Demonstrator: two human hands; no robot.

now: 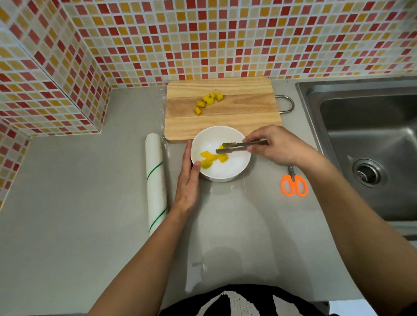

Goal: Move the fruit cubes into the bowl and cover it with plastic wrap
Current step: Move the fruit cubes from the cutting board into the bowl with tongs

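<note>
The left hand (188,183) rests flat against the side of the white bowl (236,166). The right hand (275,145) grips metal tongs (239,146) over it. Some fruit cubes (211,158) lie between the hands in the bowl; others (208,101) sit beyond them on the cutting board (248,102). The plastic wrap (156,181) roll lies left of the left hand on the worktop (77,197).

1. Light: bright, even, diffuse; source not in view.
2. Shadows: soft and faint; a thin one under the bowl (221,154), darker tone inside the sink (380,139).
3. Glare: pale reflections on the glossy counter (77,197) near the lower centre; sheen on the sink rim.
4. Distortion: strong wide-angle bowing; tile wall (189,31) lines curve toward the edges, forearms stretch at the bottom.
5. Focus: centre sharp; top right corner smeared and blurred.
</note>
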